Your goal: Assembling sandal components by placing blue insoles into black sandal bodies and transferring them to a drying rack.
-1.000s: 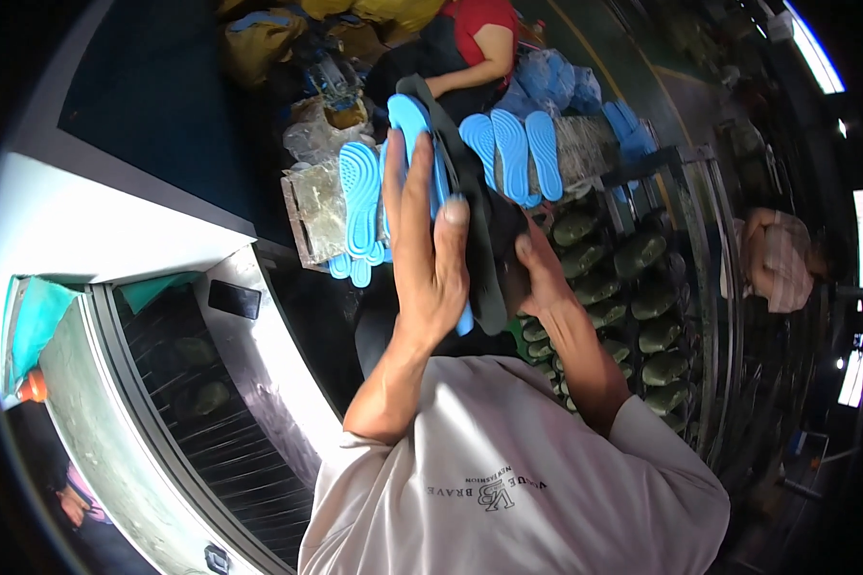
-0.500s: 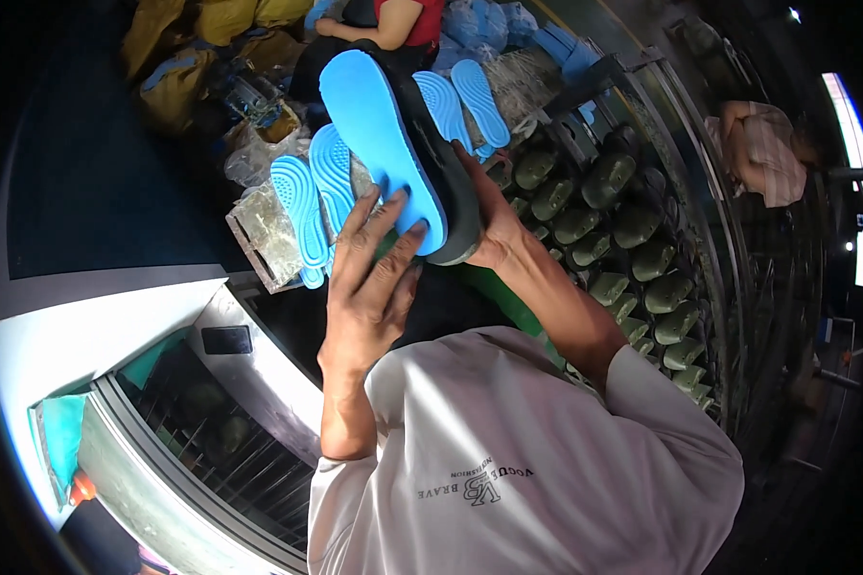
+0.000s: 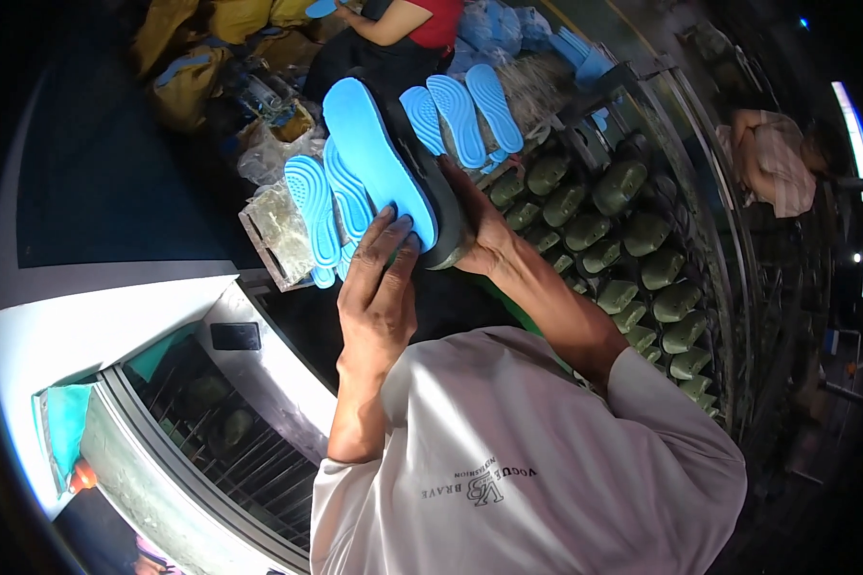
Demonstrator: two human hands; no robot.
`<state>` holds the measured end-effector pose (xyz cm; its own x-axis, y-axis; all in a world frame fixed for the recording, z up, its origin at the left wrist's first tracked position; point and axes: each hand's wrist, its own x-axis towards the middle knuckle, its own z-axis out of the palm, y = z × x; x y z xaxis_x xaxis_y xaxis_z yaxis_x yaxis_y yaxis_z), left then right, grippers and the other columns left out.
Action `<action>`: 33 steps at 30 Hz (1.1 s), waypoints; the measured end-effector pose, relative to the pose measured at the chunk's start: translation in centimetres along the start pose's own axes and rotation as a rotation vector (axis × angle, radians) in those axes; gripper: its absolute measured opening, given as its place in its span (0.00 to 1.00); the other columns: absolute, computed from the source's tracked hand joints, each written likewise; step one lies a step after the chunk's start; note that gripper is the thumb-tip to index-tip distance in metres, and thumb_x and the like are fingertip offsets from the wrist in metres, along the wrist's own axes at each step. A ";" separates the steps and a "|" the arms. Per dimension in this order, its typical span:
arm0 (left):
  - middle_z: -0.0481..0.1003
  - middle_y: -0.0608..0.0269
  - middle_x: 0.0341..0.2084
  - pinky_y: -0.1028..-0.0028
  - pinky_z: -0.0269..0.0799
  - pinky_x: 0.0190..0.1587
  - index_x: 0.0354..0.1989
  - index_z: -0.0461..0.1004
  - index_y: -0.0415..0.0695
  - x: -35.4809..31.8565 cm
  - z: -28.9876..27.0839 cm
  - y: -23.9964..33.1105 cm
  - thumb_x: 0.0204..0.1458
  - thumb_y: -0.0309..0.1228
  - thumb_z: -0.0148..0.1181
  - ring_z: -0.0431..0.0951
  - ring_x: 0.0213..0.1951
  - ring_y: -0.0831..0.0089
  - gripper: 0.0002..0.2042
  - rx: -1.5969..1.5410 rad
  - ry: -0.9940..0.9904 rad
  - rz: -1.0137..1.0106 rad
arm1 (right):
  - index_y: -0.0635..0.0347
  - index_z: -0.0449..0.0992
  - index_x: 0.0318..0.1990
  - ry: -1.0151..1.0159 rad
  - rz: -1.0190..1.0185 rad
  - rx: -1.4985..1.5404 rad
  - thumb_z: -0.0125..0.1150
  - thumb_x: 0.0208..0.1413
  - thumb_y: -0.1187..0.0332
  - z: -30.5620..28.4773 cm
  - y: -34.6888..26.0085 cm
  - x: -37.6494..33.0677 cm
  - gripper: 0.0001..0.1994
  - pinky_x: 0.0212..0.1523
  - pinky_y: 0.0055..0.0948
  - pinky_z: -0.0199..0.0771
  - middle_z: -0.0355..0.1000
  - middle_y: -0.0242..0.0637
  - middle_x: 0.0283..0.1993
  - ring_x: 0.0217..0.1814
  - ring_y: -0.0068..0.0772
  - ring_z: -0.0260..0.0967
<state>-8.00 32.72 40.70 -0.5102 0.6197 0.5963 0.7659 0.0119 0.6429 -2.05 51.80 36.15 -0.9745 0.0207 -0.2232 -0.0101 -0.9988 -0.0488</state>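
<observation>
A blue insole (image 3: 379,158) lies smooth face up along a black, shoe-shaped piece (image 3: 448,220); whether that piece is a sole or a whole shoe I cannot tell. My left hand (image 3: 378,278) grips the heel end of the insole, fingertips pressed on its surface. My right hand (image 3: 484,225) is wrapped round the far right side of the black piece and holds it up; most of its fingers are hidden behind it. Ridged blue insoles (image 3: 312,206) lie just beyond my left hand, and several more (image 3: 457,115) lie past the black piece.
On the right stands a metal rack (image 3: 705,249) filled with dark green shoe-shaped forms (image 3: 676,299). To the left is a white machine (image 3: 96,321) with a slatted opening (image 3: 222,441) and a dark phone-like object (image 3: 235,335). A seated co-worker (image 3: 393,24) holds a blue insole at the back.
My left hand's fingers have drawn closer together at the insole's heel. The held pieces sit slightly lower in view. The co-worker's hand now holds up a blue insole.
</observation>
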 end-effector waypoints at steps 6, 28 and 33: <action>0.60 0.43 0.76 0.49 0.47 0.78 0.76 0.63 0.37 1.1 0.6 -3.0 0.74 0.38 0.47 0.53 0.79 0.42 0.27 0.016 0.049 -0.045 | 0.56 0.74 0.66 0.076 0.007 -0.131 0.52 0.75 0.52 -0.6 2.4 0.0 0.22 0.62 0.39 0.83 0.81 0.39 0.58 0.57 0.36 0.82; 0.50 0.34 0.76 0.50 0.58 0.74 0.82 0.45 0.44 -11.1 -4.9 -2.8 0.47 0.32 0.75 0.49 0.79 0.42 0.54 -0.134 0.507 -0.900 | 0.63 0.58 0.79 -0.127 0.136 -1.089 0.56 0.72 0.47 -1.1 12.7 4.3 0.37 0.77 0.40 0.60 0.64 0.48 0.75 0.79 0.41 0.59; 0.78 0.52 0.46 0.66 0.82 0.46 0.74 0.62 0.44 -22.2 -8.7 -4.6 0.50 0.28 0.68 0.82 0.41 0.68 0.39 -0.619 1.195 -1.235 | 0.67 0.73 0.68 -0.638 0.448 -1.485 0.61 0.71 0.61 -2.7 20.2 4.2 0.24 0.76 0.41 0.64 0.63 0.49 0.76 0.79 0.43 0.61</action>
<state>-3.58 12.11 28.67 -0.7935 -0.3500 -0.4979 -0.3202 -0.4556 0.8306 -5.75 31.79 31.57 -0.7739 -0.6273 -0.0873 0.1175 -0.0068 -0.9930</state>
